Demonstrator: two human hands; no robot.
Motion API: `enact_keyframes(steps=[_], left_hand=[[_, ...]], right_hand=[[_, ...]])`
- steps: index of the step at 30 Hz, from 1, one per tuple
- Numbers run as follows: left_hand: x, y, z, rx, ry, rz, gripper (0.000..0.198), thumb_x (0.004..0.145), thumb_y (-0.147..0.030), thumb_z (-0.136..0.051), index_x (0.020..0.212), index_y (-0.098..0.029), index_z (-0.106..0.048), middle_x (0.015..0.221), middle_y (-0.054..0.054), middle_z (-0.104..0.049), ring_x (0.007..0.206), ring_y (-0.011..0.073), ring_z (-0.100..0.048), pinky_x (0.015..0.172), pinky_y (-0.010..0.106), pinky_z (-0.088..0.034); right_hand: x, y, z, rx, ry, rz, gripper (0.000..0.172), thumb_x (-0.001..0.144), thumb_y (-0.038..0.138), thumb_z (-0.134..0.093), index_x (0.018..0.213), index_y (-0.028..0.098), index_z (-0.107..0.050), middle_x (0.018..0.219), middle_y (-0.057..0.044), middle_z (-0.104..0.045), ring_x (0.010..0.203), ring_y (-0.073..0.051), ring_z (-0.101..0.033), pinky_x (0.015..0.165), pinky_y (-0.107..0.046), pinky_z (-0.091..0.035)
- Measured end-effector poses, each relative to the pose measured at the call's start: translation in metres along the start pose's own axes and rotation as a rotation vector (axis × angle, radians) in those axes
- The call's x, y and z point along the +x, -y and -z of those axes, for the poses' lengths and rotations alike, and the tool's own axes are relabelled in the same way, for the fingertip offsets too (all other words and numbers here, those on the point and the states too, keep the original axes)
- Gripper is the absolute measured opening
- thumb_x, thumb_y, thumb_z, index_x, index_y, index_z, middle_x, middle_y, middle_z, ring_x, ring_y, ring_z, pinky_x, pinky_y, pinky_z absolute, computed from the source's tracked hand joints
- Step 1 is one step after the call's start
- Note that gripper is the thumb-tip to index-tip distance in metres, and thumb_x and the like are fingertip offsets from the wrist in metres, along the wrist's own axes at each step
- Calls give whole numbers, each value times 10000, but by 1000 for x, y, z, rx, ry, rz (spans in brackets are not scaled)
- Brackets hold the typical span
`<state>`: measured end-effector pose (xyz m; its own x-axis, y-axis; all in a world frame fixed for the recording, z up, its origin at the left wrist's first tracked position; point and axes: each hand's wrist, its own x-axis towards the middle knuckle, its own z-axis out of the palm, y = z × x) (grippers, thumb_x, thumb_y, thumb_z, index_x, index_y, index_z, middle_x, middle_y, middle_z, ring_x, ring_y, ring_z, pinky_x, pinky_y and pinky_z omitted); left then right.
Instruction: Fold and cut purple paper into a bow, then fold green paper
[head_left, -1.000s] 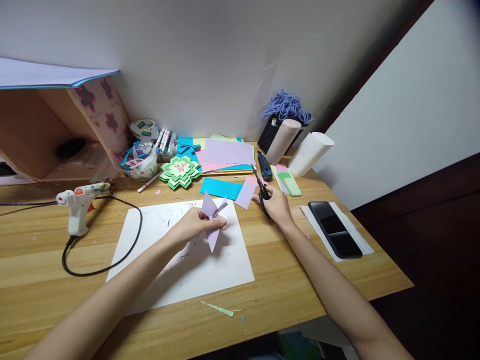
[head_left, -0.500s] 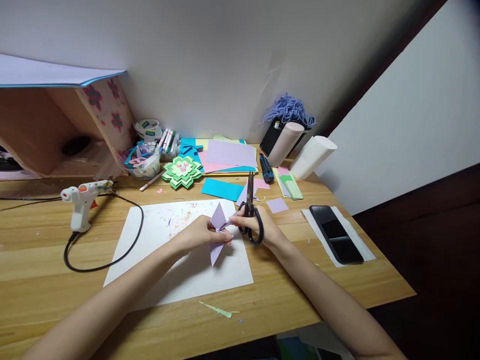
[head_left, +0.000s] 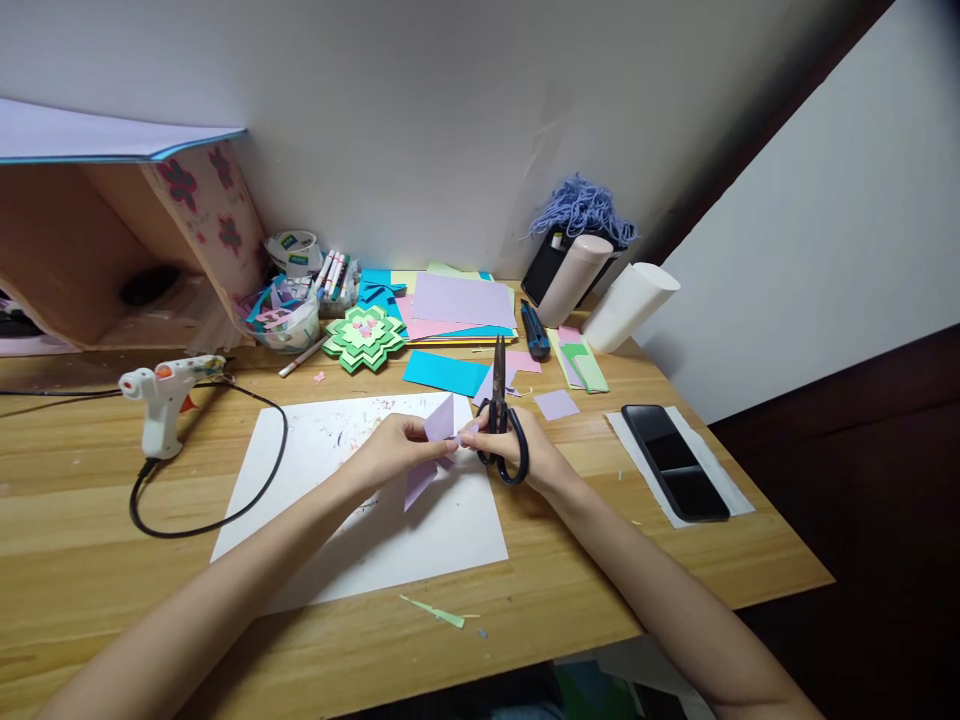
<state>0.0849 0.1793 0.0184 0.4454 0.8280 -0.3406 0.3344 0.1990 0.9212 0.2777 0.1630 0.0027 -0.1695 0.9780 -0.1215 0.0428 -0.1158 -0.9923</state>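
My left hand [head_left: 396, 450] is closed on a folded lilac paper piece [head_left: 427, 450], holding it just above a white sheet [head_left: 360, 520] on the wooden desk. My right hand [head_left: 517, 452] grips black scissors [head_left: 500, 412] through the loops, blades pointing away from me and closed. The fingertips of my right hand touch the right edge of the lilac piece.
A white glue gun [head_left: 161, 400] with a black cord stands at the left. A black phone [head_left: 671, 462] lies on paper at the right. Coloured paper sheets [head_left: 457, 310], a green paper flower [head_left: 364, 340], markers, tape, a blue cutter and two paper rolls [head_left: 626, 305] line the back.
My right hand brought the scissors from the desk's right side to the lilac piece. The left hand turned the piece and raised it slightly. A small lilac scrap now lies near the phone.
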Motion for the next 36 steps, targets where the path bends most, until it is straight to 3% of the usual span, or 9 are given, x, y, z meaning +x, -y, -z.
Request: enact_keyframes(steps=[7, 10, 13, 15, 17, 21, 26, 32, 36], left_hand=[[-2, -2, -2, 92, -52, -127, 312, 694, -445, -635, 772, -147, -688, 787, 65, -685, 750, 203, -612, 677, 288, -440], [-2, -2, -5, 147, -271, -263, 481, 630, -393, -705, 1056, -190, -613, 1130, 92, -594, 1067, 244, -525, 910, 349, -393], [-5, -4, -6, 96, -435, -173, 724, 518, -329, -766, 1174, -169, -504, 1258, 145, -462, 1145, 279, -454, 947, 398, -371], [-7, -7, -4, -54, -312, -36, 626, 513, -230, -731, 1102, -142, -538, 1197, 150, -501, 1089, 275, -489, 916, 399, -391], [-9, -10, -1, -288, -39, 88, 418, 536, -150, -652, 950, -130, -603, 1066, 125, -588, 996, 236, -543, 880, 359, -409], [-9, -18, 6, -728, 275, 208, 208, 561, -176, -549, 731, -114, -652, 889, 102, -671, 837, 175, -599, 784, 271, -439], [-11, -24, 7, -702, 102, 216, 388, 688, -476, -568, 729, -107, -680, 759, 109, -694, 736, 200, -623, 715, 290, -452], [-10, -14, -2, -309, -24, 146, 275, 597, -392, -744, 598, -128, -668, 690, 72, -681, 726, 160, -607, 713, 255, -420], [-6, -10, -1, -359, -120, 96, 292, 602, -407, -741, 605, -123, -672, 697, 75, -675, 685, 144, -586, 692, 257, -419]], right_hand=[[-3, 8, -3, -138, -47, 129, 322, 624, 328, -734, 680, 191, -448, 729, -35, -674, 664, -167, -626, 630, -279, -475], [-4, 6, -2, -285, -214, 364, 251, 697, 281, -677, 677, 197, -441, 738, -35, -673, 674, -162, -634, 621, -273, -488], [-4, 2, 6, -540, -372, 732, 161, 728, 172, -648, 708, 200, -491, 754, -34, -690, 684, -158, -649, 636, -276, -506], [-4, 1, 13, -710, -377, 1021, 145, 744, 107, -627, 744, 207, -523, 775, -35, -703, 709, -156, -662, 650, -275, -523], [-5, 1, 19, -853, -317, 1269, 156, 763, 73, -606, 785, 214, -541, 812, -39, -714, 748, -153, -671, 650, -267, -539], [-8, 3, 20, -1048, -207, 1526, 138, 800, 68, -568, 771, 203, -558, 840, -45, -725, 745, -136, -669, 603, -241, -534], [-9, 3, 13, -1128, -95, 1613, 169, 807, 93, -573, 670, 192, -564, 843, -41, -727, 748, -120, -652, 595, -226, -506], [-7, 1, 9, -1107, 6, 1582, 198, 845, 91, -508, 686, 194, -568, 830, -47, -716, 750, -125, -637, 581, -231, -471], [-7, -5, 5, -941, -138, 1365, 74, 804, 148, -602, 831, 209, -569, 866, -54, -694, 725, -141, -613, 602, -254, -459]])
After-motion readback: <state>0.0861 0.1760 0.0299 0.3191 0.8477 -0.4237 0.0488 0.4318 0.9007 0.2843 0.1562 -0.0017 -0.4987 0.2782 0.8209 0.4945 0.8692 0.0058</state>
